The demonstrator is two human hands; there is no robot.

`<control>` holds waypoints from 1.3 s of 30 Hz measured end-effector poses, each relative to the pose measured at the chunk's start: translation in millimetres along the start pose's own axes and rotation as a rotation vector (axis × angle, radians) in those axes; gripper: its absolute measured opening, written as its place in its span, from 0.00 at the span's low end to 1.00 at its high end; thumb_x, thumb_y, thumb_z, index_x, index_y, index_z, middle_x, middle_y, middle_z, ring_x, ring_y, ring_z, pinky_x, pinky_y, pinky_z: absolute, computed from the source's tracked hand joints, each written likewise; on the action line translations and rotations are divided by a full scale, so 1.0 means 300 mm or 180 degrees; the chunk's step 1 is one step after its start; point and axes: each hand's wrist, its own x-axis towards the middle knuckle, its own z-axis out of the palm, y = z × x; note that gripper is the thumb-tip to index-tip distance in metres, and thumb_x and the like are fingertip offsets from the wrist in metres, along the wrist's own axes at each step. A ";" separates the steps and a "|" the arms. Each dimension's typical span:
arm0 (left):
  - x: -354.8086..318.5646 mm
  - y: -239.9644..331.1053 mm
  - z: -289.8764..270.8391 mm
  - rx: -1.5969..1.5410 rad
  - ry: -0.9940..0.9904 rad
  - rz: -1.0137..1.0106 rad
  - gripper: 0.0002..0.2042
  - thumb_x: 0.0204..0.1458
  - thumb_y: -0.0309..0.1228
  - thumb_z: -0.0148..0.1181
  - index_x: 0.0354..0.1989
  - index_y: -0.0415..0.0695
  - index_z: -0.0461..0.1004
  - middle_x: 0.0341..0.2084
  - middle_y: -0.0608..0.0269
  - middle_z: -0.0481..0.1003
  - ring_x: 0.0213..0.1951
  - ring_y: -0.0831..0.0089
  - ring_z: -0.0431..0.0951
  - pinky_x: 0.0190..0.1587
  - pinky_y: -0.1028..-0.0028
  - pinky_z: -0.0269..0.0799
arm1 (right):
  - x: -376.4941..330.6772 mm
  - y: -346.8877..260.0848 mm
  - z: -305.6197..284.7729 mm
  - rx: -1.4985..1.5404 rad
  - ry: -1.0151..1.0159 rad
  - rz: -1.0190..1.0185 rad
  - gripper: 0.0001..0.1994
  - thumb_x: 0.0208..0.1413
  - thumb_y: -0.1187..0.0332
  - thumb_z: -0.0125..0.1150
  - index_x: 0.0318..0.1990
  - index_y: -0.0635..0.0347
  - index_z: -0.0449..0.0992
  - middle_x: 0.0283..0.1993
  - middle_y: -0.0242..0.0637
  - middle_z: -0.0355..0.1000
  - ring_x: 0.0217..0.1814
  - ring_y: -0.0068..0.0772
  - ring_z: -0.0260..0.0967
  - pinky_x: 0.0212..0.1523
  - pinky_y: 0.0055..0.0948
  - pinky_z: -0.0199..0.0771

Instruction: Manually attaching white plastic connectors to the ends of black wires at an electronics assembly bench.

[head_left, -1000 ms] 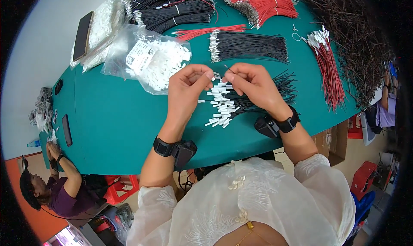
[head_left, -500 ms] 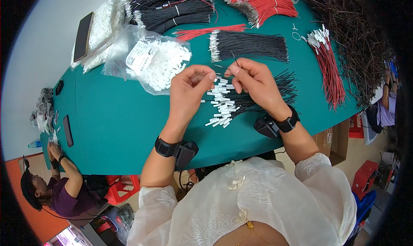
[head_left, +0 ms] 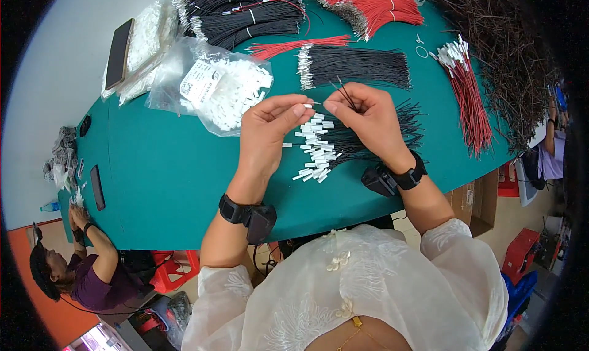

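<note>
Nearest the body, both forearms carry black wrist devices above the green worktop [head_left: 172, 185]. The left hand [head_left: 270, 130] pinches a small white connector [head_left: 308, 105] between thumb and forefinger, fingers narrow around it. The right hand [head_left: 368, 121] holds a few thin black wires [head_left: 345, 94] in closed fingers, their ends pointed toward the connector, the two hands almost touching. Under them lies a heap of finished wires [head_left: 343, 145] with white connectors fanned to the left. The wire ends are fine and the connector tiny, so a slight misalignment could bend a tip or push it into the wrong slot; holding several wires at once could also let one slip into the heap. Beyond the left hand sits a clear plastic bag [head_left: 215, 87] of white connectors, crumpled, with a white rectangular label on its near-left face. Farther left lie more clear bags [head_left: 147, 44] with a dark phone on them. At the far edge are bundles of black and red wires [head_left: 368, 7].
</note>
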 end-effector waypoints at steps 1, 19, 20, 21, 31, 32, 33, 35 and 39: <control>0.000 0.000 -0.002 -0.0104 0.0028 -0.0033 0.09 0.54 0.25 0.62 0.42 0.35 0.77 0.33 0.57 0.79 0.34 0.74 0.80 0.41 0.76 0.78 | 0.000 -0.001 -0.001 -0.0002 -0.0002 0.0003 0.05 0.55 0.73 0.63 0.31 0.65 0.76 0.22 0.20 0.65 0.23 0.08 0.54 0.23 0.15 0.51; -0.002 0.008 -0.007 0.0311 0.0119 0.0059 0.09 0.54 0.25 0.63 0.41 0.35 0.79 0.29 0.59 0.80 0.30 0.78 0.78 0.36 0.80 0.74 | -0.001 0.008 -0.009 -0.0107 -0.0045 0.0006 0.06 0.55 0.72 0.63 0.30 0.65 0.75 0.22 0.20 0.65 0.25 0.07 0.55 0.25 0.14 0.52; -0.003 0.009 -0.006 0.0388 0.0105 0.0103 0.09 0.54 0.25 0.63 0.41 0.35 0.79 0.29 0.59 0.80 0.30 0.78 0.78 0.36 0.79 0.74 | -0.001 0.010 -0.010 -0.0105 -0.0057 0.0020 0.06 0.55 0.72 0.64 0.30 0.66 0.75 0.23 0.21 0.66 0.25 0.07 0.55 0.25 0.14 0.52; -0.004 0.010 -0.006 0.0464 0.0091 0.0147 0.09 0.53 0.25 0.63 0.41 0.35 0.79 0.29 0.59 0.80 0.30 0.78 0.78 0.36 0.79 0.74 | -0.001 0.011 -0.010 -0.0106 -0.0057 0.0021 0.06 0.55 0.72 0.64 0.30 0.66 0.75 0.23 0.21 0.66 0.25 0.07 0.55 0.25 0.14 0.52; -0.007 0.020 -0.001 0.0769 -0.0035 0.0279 0.08 0.53 0.25 0.63 0.41 0.36 0.79 0.29 0.59 0.80 0.31 0.79 0.79 0.37 0.80 0.74 | 0.000 0.021 -0.016 -0.0156 -0.0120 0.0065 0.06 0.55 0.73 0.63 0.31 0.66 0.75 0.24 0.21 0.67 0.26 0.07 0.56 0.26 0.14 0.53; -0.009 0.023 0.001 0.0875 -0.0035 0.0308 0.08 0.53 0.25 0.63 0.40 0.36 0.79 0.29 0.60 0.80 0.31 0.79 0.79 0.37 0.80 0.74 | -0.001 0.023 -0.016 -0.0157 -0.0128 0.0051 0.06 0.56 0.73 0.63 0.31 0.66 0.75 0.24 0.21 0.66 0.26 0.07 0.56 0.25 0.14 0.53; -0.010 0.024 0.002 0.0982 -0.0035 0.0338 0.08 0.53 0.24 0.63 0.40 0.36 0.79 0.29 0.60 0.80 0.31 0.78 0.79 0.37 0.80 0.74 | -0.002 0.020 -0.016 -0.0157 -0.0125 0.0053 0.06 0.56 0.73 0.63 0.31 0.66 0.75 0.24 0.21 0.66 0.26 0.07 0.56 0.25 0.14 0.53; -0.012 0.026 0.004 0.1017 -0.0041 0.0392 0.07 0.53 0.24 0.62 0.40 0.36 0.79 0.29 0.60 0.80 0.31 0.78 0.79 0.37 0.80 0.75 | -0.004 0.010 -0.017 -0.0293 -0.0148 0.0061 0.05 0.56 0.73 0.63 0.31 0.66 0.75 0.24 0.21 0.66 0.26 0.07 0.56 0.25 0.14 0.54; -0.012 0.023 0.006 0.1086 -0.0046 0.0511 0.07 0.53 0.22 0.62 0.39 0.35 0.79 0.29 0.60 0.80 0.32 0.78 0.80 0.37 0.80 0.76 | -0.011 0.022 -0.004 -0.0348 -0.0147 0.0025 0.05 0.56 0.74 0.62 0.31 0.66 0.75 0.24 0.22 0.66 0.26 0.08 0.55 0.25 0.15 0.54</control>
